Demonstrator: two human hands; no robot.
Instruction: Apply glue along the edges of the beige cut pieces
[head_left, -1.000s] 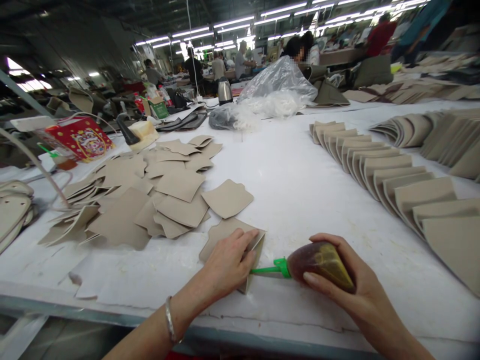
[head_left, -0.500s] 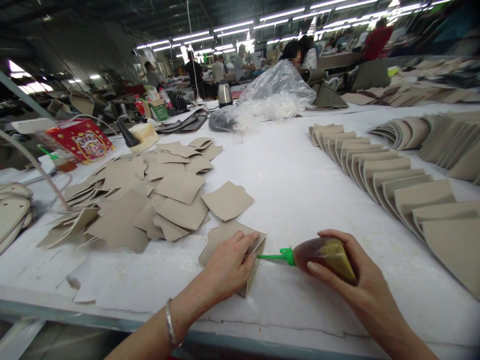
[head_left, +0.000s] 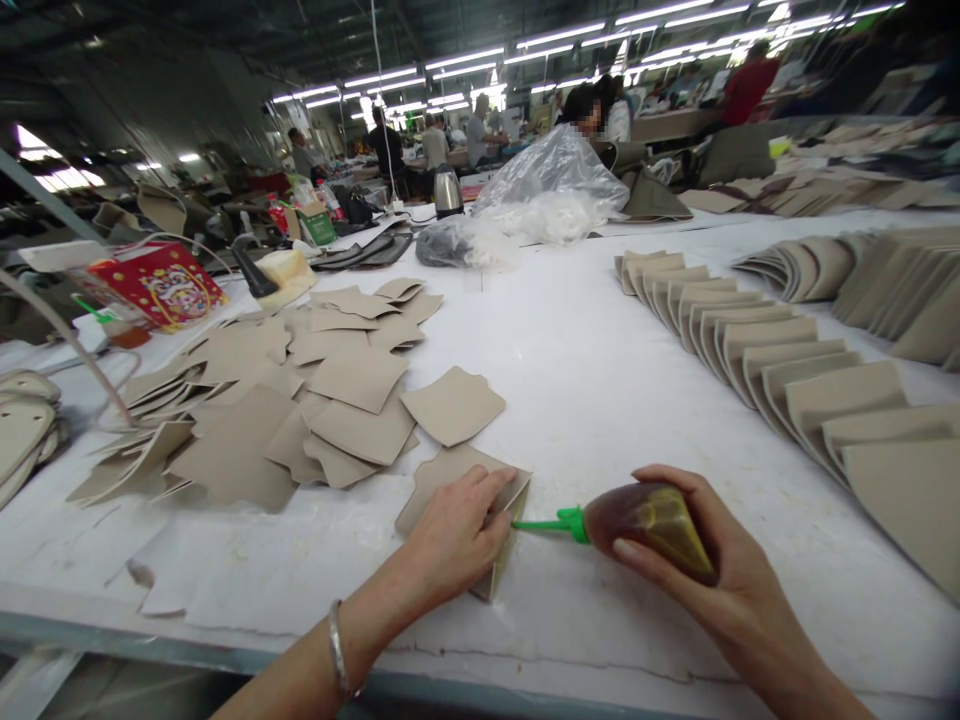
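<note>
My left hand (head_left: 459, 528) is closed on a beige leather piece (head_left: 431, 482) on the table, its fingers pressing close to the folded right edge. Part of that piece is hidden under the hand. In my right hand (head_left: 701, 560) is a glue bottle (head_left: 649, 525) with dark amber contents, tipped on its side. Its long green nozzle (head_left: 544, 524) points left, and the tip meets the folded edge beside my left fingers. Just behind lies another beige piece (head_left: 454, 405), next to a loose pile of similar pieces (head_left: 356, 375).
Overlapping beige pieces (head_left: 772, 365) stand in a curved row on the right, with more stacks (head_left: 900, 290) behind. A red box (head_left: 161, 283), a sponge-like block (head_left: 285, 278), a metal kettle (head_left: 448, 190) and a clear plastic bag (head_left: 551, 185) stand farther off. People work in the background.
The nozzle tip has shifted slightly along the folded edge, toward me. My left hand stays on the piece, and the view has moved slightly.
</note>
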